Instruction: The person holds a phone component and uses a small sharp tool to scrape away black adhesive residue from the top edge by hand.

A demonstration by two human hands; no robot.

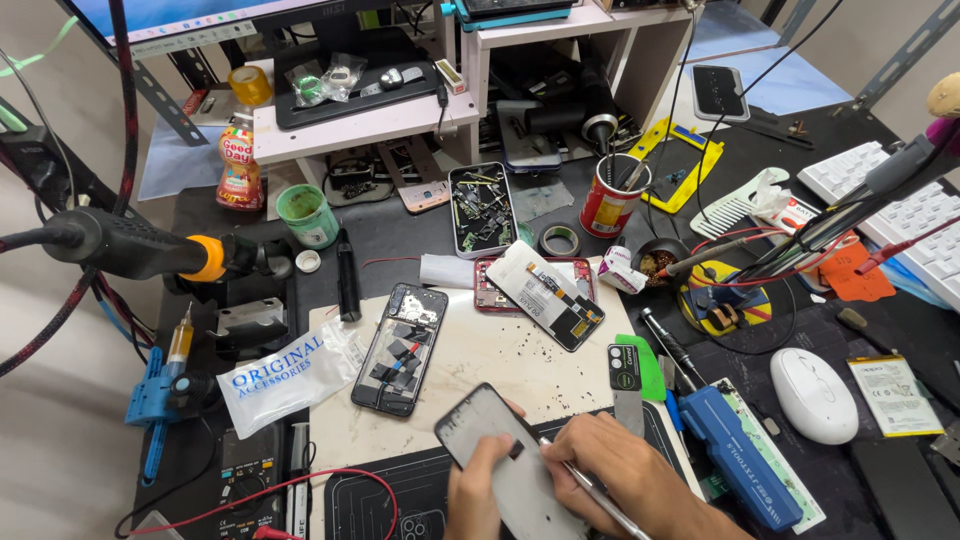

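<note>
Cluttered across a dark workbench, phone parts and tools are lying everywhere, with a pale work mat sitting in the middle and a white shelf standing at the back.

Seen from the head camera, the left hand is curling its fingers around the lower edge of a phone panel, gripping it and holding it tilted over the near edge of the mat. The right hand is closing tightly on a thin metal tool, whose tip is touching the panel's surface near its middle.

Just beyond the panel, an opened phone is lying on the mat with its insides showing. Farther back, a red phone frame is lying with a white-backed screen resting across it. A white plastic bag is lying to the left of the opened phone, and a green cup is standing behind it. To the right, a blue case is lying beside a white mouse, and a red can is holding tools farther back. A heat gun is pointing in from the left
</note>
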